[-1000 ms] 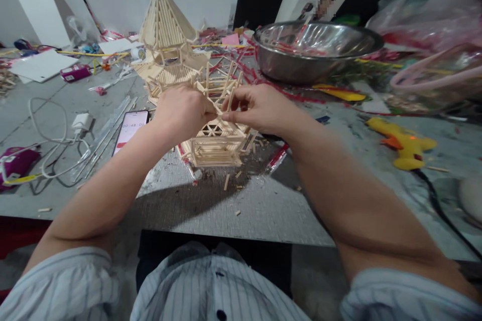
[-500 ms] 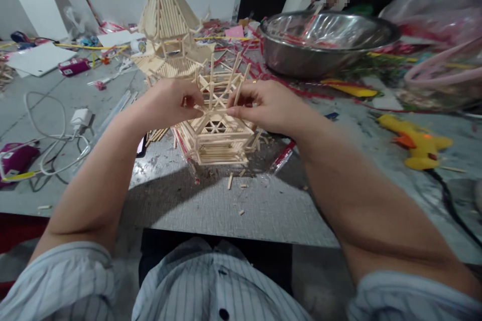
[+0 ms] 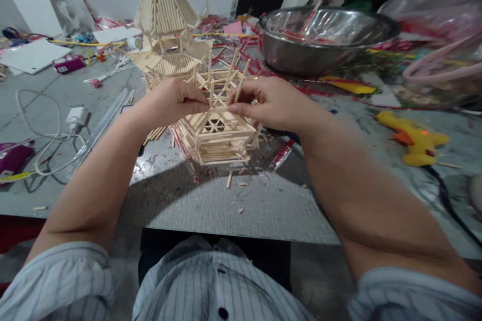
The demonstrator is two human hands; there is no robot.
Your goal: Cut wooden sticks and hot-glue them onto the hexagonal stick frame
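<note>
In front of me a many-sided frame of thin wooden sticks (image 3: 226,135) rests on the table, with several sticks standing up from it. My left hand (image 3: 176,100) is closed in a pinch at the frame's upper part. Opposite it, my right hand (image 3: 259,100) pinches as well, a ring on one finger. A short wooden stick (image 3: 219,109) spans the gap between the two sets of fingertips; its ends are hidden by the fingers. Behind the frame rises a stick-built tower with a pointed roof (image 3: 163,5).
A yellow glue gun (image 3: 414,138) lies at the right, its cord trailing off. A steel basin (image 3: 327,42) stands at the back right. To the left are a white charger (image 3: 77,116) with its cable and purple packets (image 3: 68,63). Stick offcuts (image 3: 229,179) lie near the front edge.
My left hand has shifted slightly right, closer to my right hand, and its fingers have drawn together. The whole view has tilted a little; the frame stays in place.
</note>
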